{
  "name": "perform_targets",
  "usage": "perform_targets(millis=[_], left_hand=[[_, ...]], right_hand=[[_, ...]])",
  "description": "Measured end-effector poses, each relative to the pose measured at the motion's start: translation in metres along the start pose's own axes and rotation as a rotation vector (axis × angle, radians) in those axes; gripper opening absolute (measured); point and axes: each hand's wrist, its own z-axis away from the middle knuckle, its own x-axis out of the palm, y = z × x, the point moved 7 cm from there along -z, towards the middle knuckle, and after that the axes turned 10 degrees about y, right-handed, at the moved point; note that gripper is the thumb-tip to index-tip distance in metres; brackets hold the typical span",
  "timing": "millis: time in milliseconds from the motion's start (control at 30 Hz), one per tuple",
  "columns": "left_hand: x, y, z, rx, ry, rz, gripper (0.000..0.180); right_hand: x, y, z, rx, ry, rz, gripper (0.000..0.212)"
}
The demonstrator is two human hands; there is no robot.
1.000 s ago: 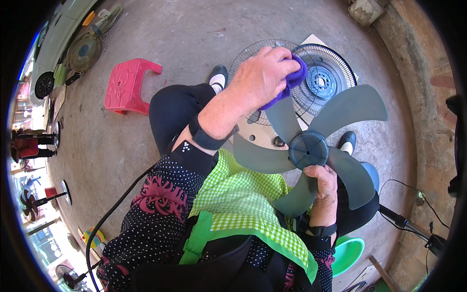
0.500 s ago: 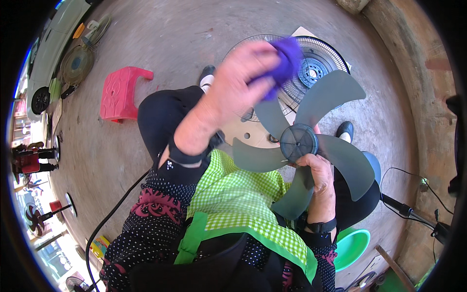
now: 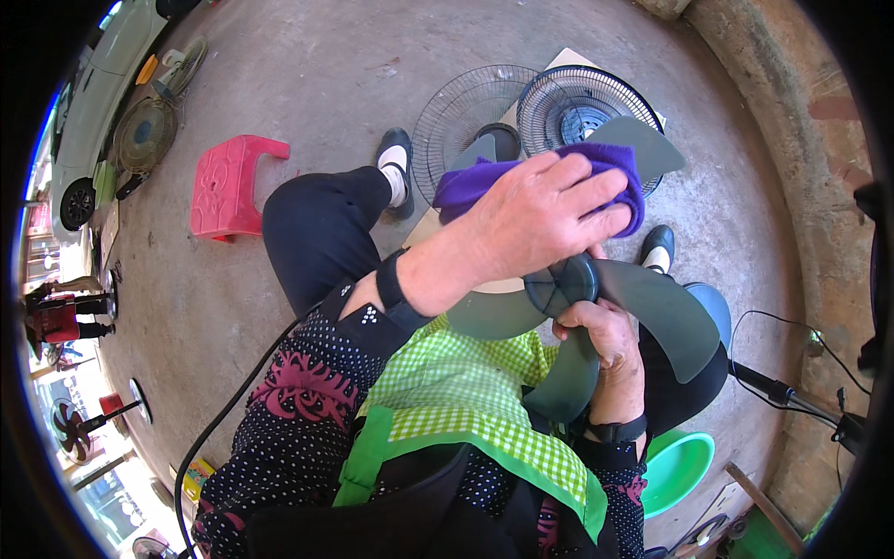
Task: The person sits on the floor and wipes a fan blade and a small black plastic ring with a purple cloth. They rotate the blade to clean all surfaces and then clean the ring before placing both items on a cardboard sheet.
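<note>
A grey-green fan blade set (image 3: 656, 317) is held over my lap, its round hub facing up. My right hand (image 3: 610, 335) is closed on it just below the hub, thumb on top, gripping the root of a blade. My left hand (image 3: 545, 210) reaches across from the left, closed on a purple cloth (image 3: 480, 186). The cloth lies against the upper blade, whose tip shows beyond it. Cloth and hand hide part of that blade and of the hub. On the floor past the blades lie two round fan guards, a dark one (image 3: 641, 98) and a thinner wire one (image 3: 424, 126).
A pink plastic stool (image 3: 223, 186) stands on the left. A green basin (image 3: 684, 475) sits near my right side, beside a dark pole with cables (image 3: 768, 387). Another fan head (image 3: 146, 130) lies at the far left, near a parked car (image 3: 98, 121). A rough wall (image 3: 782, 102) bounds the right.
My left hand has brought the purple cloth down and right, from above the blades onto the upper one. My right hand holds nearly the same place.
</note>
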Motion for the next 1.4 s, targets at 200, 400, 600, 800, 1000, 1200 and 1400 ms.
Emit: perform_targets(millis=[200, 400, 600, 800, 1000, 1200, 1400], left_hand=[[0.016, -0.011, -0.034, 0.014, 0.01, -0.082, 0.033], [0.034, -0.024, -0.049, -0.106, -0.022, -0.046, 0.027], [0.037, -0.047, -0.029, -0.312, -0.11, 0.174, 0.029], [0.021, -0.013, 0.005, -0.237, -0.319, 0.297, 0.031], [-0.001, 0.008, 0.019, -0.263, -0.329, 0.11, 0.038], [-0.001, 0.034, 0.046, -0.345, -0.528, 0.142, 0.029], [-0.03, 0.02, 0.05, -0.453, -0.586, 0.453, 0.029]], right_hand=[[0.007, -0.003, 0.003, -0.013, -0.048, 0.092, 0.097], [-0.012, 0.01, -0.001, 0.19, 0.114, 0.219, 0.096], [-0.002, -0.003, -0.004, 0.028, -0.012, -0.105, 0.096], [-0.008, -0.009, -0.006, -0.002, 0.005, -0.325, 0.091], [-0.006, -0.003, -0.004, 0.009, -0.054, -0.395, 0.091], [-0.018, -0.021, -0.013, -0.194, 0.049, -0.529, 0.095], [-0.013, -0.027, -0.012, -0.189, -0.008, -0.448, 0.097]])
